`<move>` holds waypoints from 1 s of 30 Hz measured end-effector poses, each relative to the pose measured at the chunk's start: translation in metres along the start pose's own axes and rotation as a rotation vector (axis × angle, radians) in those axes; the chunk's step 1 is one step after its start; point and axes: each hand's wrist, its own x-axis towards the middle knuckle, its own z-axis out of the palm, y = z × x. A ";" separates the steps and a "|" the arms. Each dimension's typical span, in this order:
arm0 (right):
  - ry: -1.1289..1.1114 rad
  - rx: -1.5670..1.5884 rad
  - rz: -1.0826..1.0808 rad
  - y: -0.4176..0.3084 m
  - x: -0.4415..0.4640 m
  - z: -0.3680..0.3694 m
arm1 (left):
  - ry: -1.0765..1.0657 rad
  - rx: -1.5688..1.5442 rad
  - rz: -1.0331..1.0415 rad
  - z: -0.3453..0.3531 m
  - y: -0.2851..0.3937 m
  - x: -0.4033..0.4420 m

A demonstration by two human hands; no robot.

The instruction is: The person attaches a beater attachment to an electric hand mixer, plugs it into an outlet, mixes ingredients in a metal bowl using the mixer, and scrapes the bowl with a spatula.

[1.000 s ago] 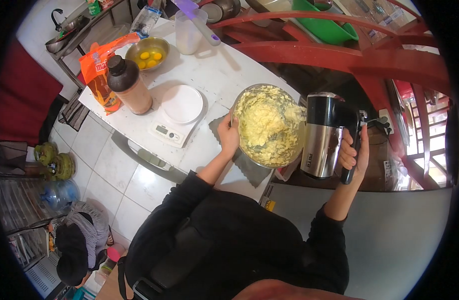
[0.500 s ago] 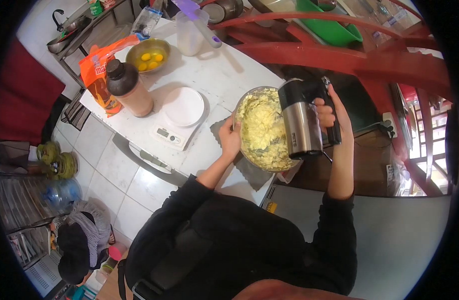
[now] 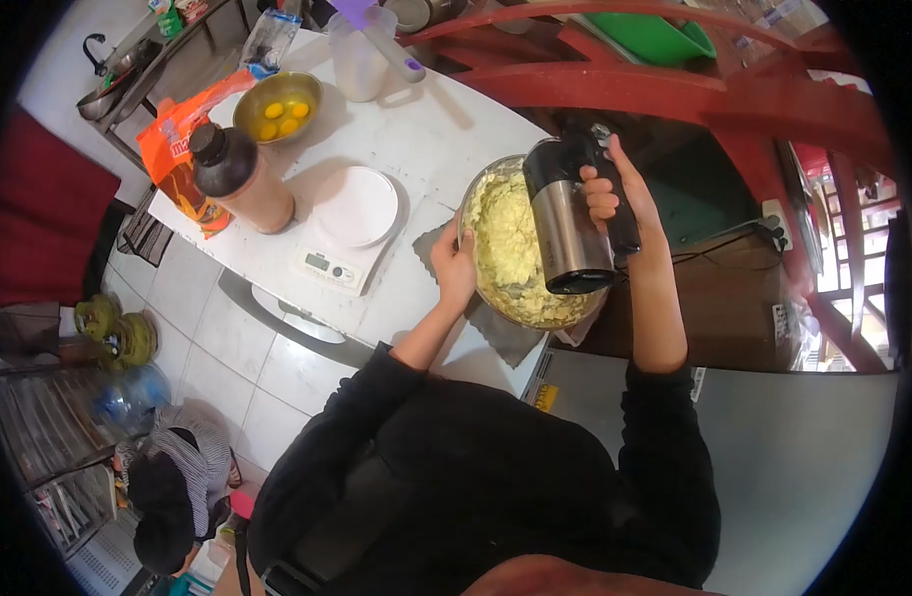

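Observation:
My right hand (image 3: 615, 194) is wrapped round the handle of a black and steel hand mixer (image 3: 572, 233), tilted over a metal mixing bowl (image 3: 473, 187). Pale yellow, lumpy batter (image 3: 506, 238) fills the bowl and clings to its wall. The mixer's body hides its beaters. With my left hand (image 3: 454, 266) I grip the bowl's left rim, thumb at the edge. Under the bowl lies a grey cloth (image 3: 511, 341) at the table's corner.
On the white table (image 3: 431, 129) stand a kitchen scale (image 3: 352, 223), a dark-capped bottle (image 3: 239, 179), an orange bag (image 3: 173, 139), a bowl of egg yolks (image 3: 312, 89) and a plastic jug (image 3: 359, 65). Red railing (image 3: 635, 94) runs behind. Another person (image 3: 178, 487) is low at bottom left.
The mixer and my right hand have shifted left and slightly up over the bowl, covering more of the batter. My left hand keeps its hold on the rim. The camera view has shifted slightly.

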 end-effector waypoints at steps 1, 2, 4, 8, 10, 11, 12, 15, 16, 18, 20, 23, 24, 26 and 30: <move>-0.028 0.022 0.023 0.000 -0.004 -0.003 | 0.004 -0.007 -0.004 0.000 0.002 0.000; -0.013 0.005 0.033 0.000 -0.008 -0.007 | 0.000 -0.004 -0.013 0.000 0.004 -0.001; -0.052 -0.057 0.035 -0.002 -0.017 -0.019 | -0.007 0.000 -0.030 0.000 0.007 -0.002; 0.014 -0.065 -0.010 0.004 -0.027 -0.022 | 0.010 0.061 -0.007 -0.001 0.014 -0.002; 0.022 -0.085 -0.008 0.003 -0.028 -0.023 | 0.023 0.075 -0.014 -0.001 0.008 -0.001; 0.034 -0.103 -0.006 0.003 -0.028 -0.022 | 0.024 0.067 -0.004 -0.001 0.005 0.000; 0.046 -0.118 -0.005 0.004 -0.029 -0.022 | 0.023 0.060 0.007 -0.002 0.004 0.003; 0.065 -0.208 -0.009 0.017 -0.033 -0.015 | 0.021 -0.001 0.017 0.000 0.007 0.008; 0.087 -0.239 -0.064 0.021 -0.033 -0.012 | 0.015 -0.023 0.004 0.000 0.007 0.005; 0.099 -0.130 -0.066 0.020 -0.032 -0.011 | 0.021 -0.044 0.003 0.001 0.004 0.003; -0.029 -0.037 0.007 0.010 -0.028 -0.025 | 0.016 -0.038 -0.002 0.000 0.003 0.005; -0.035 -0.001 -0.012 0.009 -0.029 -0.028 | 0.013 -0.028 -0.010 0.001 -0.001 0.007; -0.036 0.007 -0.018 0.009 -0.030 -0.028 | 0.018 -0.036 0.002 0.001 -0.002 0.007; -0.041 0.022 -0.031 0.008 -0.031 -0.029 | 0.023 -0.045 0.012 0.001 -0.004 0.007; -0.065 0.054 -0.020 0.005 -0.030 -0.035 | 0.019 -0.053 -0.003 0.002 -0.002 0.007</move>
